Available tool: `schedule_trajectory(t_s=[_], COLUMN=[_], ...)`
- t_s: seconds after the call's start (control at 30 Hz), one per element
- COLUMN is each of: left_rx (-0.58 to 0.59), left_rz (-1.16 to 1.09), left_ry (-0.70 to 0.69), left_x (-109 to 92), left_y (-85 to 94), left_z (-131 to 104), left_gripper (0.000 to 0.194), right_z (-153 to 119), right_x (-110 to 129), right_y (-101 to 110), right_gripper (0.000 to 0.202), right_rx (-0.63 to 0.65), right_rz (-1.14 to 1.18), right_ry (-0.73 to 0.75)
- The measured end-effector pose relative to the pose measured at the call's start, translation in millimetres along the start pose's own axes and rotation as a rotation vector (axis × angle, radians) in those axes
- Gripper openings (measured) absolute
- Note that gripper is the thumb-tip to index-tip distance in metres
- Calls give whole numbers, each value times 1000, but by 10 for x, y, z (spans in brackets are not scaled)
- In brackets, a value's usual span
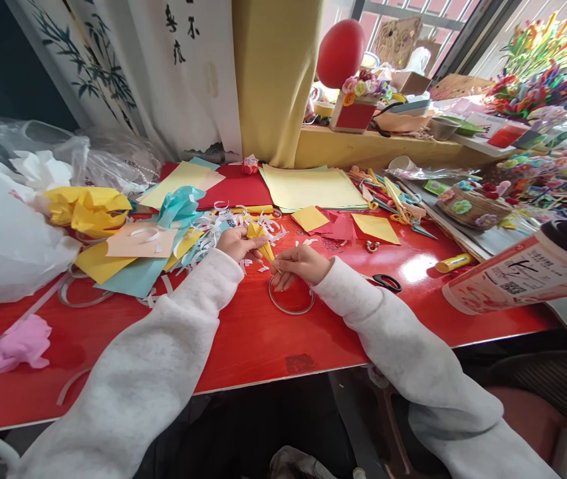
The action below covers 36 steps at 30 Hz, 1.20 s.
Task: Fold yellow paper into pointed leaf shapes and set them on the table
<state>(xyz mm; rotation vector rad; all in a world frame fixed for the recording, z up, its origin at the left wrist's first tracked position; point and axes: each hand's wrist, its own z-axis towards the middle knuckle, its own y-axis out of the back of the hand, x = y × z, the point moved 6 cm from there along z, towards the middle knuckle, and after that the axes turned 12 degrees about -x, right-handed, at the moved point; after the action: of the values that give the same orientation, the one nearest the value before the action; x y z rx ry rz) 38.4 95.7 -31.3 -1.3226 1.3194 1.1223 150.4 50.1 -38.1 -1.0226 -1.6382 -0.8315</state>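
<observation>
Between my two hands is a yellow folded paper flower [262, 243], narrow at its lower end and fuller at the top. My left hand [236, 245] is closed around its upper part. At the narrow tip, the fingers of my right hand [304, 264] pinch the paper. Just below my right hand a thin ring [290, 311] lies on the red table [263, 346], partly hidden by the fingers. White paper strips [221, 223] are scattered beside my left hand. Black-handled scissors [387, 283] rest to the right of my right hand, their blades mostly hidden by the sleeve.
Yellow paper squares [375, 228] and red paper pieces [339, 226] lie behind my hands. A large paper cup [522, 273] stands tilted in view at right, near a yellow glue stick [453, 263]. Crumpled pink paper [18, 344] and a white plastic bag [11, 233] are at left.
</observation>
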Motion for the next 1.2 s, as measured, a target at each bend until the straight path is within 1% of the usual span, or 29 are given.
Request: schedule_trajectory(t_s=[0.23, 0.4, 0.6, 0.67, 0.77, 0.9, 1.0, 1.1, 1.2], left_rx=[57, 88, 44, 42, 57, 68, 74, 81, 82], left_rz=[25, 24, 13, 10, 18, 29, 32, 34, 38], left_ry=[8, 27, 41, 47, 50, 52, 44, 21, -2], left_x=[-42, -63, -56, -41, -27, -17, -14, -24, -38], left_y=[-61, -71, -16, -5, -2, 0, -4, -5, 11], left_z=[-73, -101, -72, -61, -50, -36, -26, -20, -12], left_gripper=[29, 28, 27, 28, 31, 31, 31, 31, 31], right_z=[-9, -15, -5, 10, 23, 18, 9, -1, -2], right_x=[-8, -20, -23, -39, -68, -78, -81, -82, -72], right_y=[-18, -8, 16, 4, -36, -63, -53, -34, -29], right_gripper=[26, 20, 19, 22, 27, 29, 27, 20, 12], right_rx=[36, 22, -25, -9, 51, 93, 75, 36, 15], right_rz=[33, 28, 25, 42, 83, 128, 105, 76, 116], right_ry=[-52, -82, -79, -74, -77, -76, -96, -124, -129])
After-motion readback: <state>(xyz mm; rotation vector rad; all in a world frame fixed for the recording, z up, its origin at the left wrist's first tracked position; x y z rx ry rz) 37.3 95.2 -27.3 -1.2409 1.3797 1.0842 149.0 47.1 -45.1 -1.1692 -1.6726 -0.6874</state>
